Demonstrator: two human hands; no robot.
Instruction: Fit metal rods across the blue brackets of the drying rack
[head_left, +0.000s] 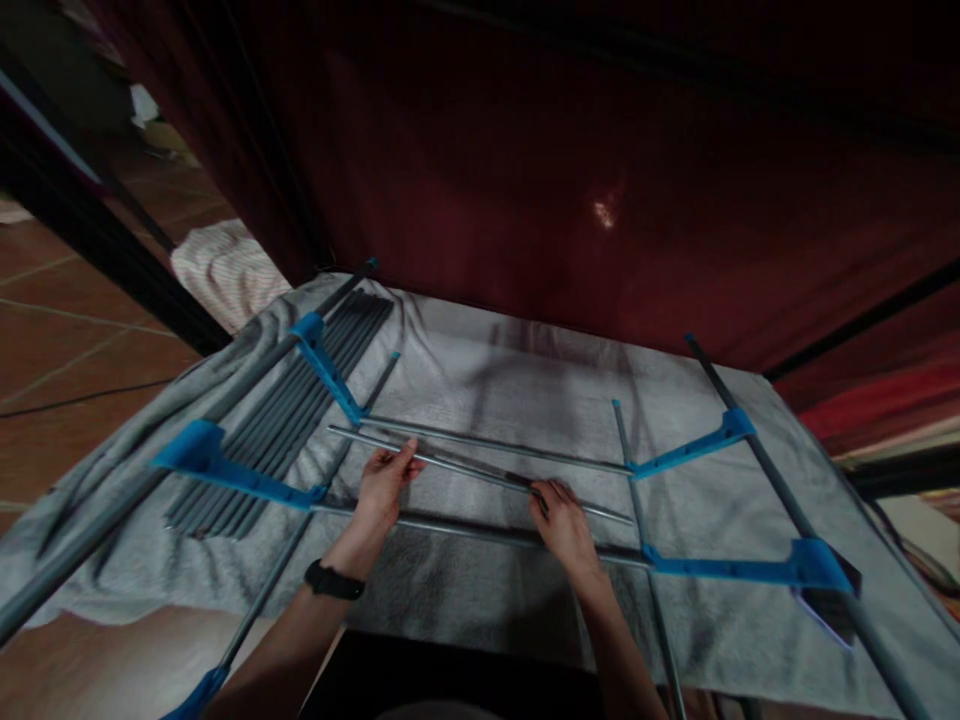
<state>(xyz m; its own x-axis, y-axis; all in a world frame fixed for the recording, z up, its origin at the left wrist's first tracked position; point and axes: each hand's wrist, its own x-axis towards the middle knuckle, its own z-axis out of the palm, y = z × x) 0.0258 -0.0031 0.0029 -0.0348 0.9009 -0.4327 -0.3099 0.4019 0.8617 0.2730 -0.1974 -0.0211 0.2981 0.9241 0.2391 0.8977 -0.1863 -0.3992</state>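
A loose grey metal rod lies slanted across a drying-rack frame, and both hands grip it. My left hand, with a black watch on its wrist, pinches the rod near its left end. My right hand closes around it further right. The rod sits between two fixed cross rods: a far cross rod and a near cross rod. Blue plastic brackets on the left and blue brackets on the right join these rods to the side tubes.
A grey towel covers the surface under the frame. A bundle of spare grey rods lies on it at the left. A dark red curtain hangs behind. Tiled floor and a pale cloth show at the left.
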